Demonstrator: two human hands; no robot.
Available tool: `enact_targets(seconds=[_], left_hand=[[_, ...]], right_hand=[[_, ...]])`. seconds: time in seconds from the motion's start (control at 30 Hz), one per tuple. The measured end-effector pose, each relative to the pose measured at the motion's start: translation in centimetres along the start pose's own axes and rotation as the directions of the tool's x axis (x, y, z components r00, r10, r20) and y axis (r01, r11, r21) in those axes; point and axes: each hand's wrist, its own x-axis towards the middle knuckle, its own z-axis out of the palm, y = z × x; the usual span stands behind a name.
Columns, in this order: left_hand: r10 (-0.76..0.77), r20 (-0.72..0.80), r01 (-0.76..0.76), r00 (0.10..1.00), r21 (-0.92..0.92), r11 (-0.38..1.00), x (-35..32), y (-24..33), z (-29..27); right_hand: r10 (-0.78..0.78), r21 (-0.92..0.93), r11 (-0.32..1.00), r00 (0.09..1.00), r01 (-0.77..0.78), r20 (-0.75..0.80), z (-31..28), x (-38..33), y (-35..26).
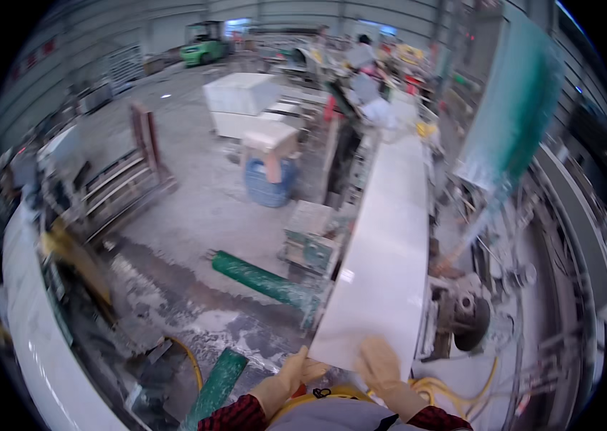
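Note:
A long, glossy white slab [386, 237] stretches away from me along a machine bed. My left hand [295, 375], in a cream glove, grips the slab's near left corner, thumb up at the edge and fingers partly under it. My right hand [379, 361], gloved alike and blurred, lies flat on the slab's near end with its fingers stretched forward. Below the right hand a yellow hose [447, 388] curls beside the slab.
Green rollers [264, 279] jut out left of the slab. A grimy machine head [465, 309] stands close on its right, under a green-and-white sheet [515, 100]. Beyond are a blue drum [269, 181], white blocks [242, 97], a green forklift [203, 47] and a co-worker [366, 57].

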Motion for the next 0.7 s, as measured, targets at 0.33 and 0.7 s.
enact_targets(seconds=[0.33, 0.7], left_hand=[[0.279, -0.112, -0.299, 0.954, -0.266, 0.916, -4.0, -6.2, -0.9], [0.057, -0.580, -0.451, 0.813, -0.564, 0.692, -10.8, -26.1, -10.1]], right_hand=[[-0.642, -0.208, 0.765, 0.747, 0.610, -0.170, 8.2, 10.7, 1.7], [-0.632, -0.224, 0.775, 0.715, 0.591, -0.300, 6.4, 5.2, 10.6]])
